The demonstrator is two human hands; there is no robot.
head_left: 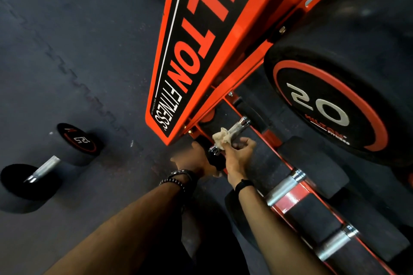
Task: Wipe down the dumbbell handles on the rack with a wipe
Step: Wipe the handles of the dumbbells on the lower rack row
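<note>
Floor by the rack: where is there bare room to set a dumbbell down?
Bare floor lies left of the rack's end panel, beyond the loose dumbbell. Crowded: the bottom shelf, packed with dumbbells.

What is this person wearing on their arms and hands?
No gloves and no sleeves in view: both forearms are bare. The left hand has dark beaded bracelets stacked at the wrist. The right hand has a plain black band around its wrist.

Hemmed at the rack's end by the orange upright [201, 35]; overhung by the 20 dumbbell [330, 105]; open floor [67, 51] left, save the 25 dumbbell [48, 165].
</note>
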